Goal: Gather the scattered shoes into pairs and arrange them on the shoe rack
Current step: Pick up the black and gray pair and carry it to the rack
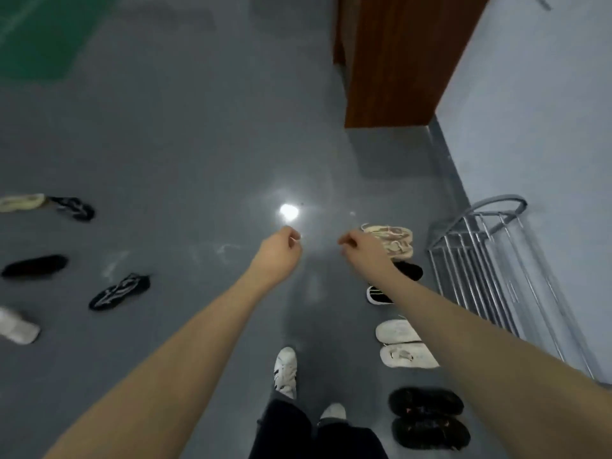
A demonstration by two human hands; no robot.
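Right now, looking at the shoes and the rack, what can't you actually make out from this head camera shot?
- Black shoes beside the shoe rack: the right forearm covers them, so how they pair is unclear.
- White shoe and pale shoe at far left: cut off by the frame edge.
- Left hand and right hand: fingers curled and blurred; whether they pinch anything cannot be told.
- Rack's lower end: runs toward the right edge.

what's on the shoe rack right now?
Nothing visible on the shoe rack: its metal bars show bare, with grey floor and wall behind them. Its lower right end runs out of frame, so that part cannot be checked. The paired shoes, like the white pair, sit on the floor beside it.
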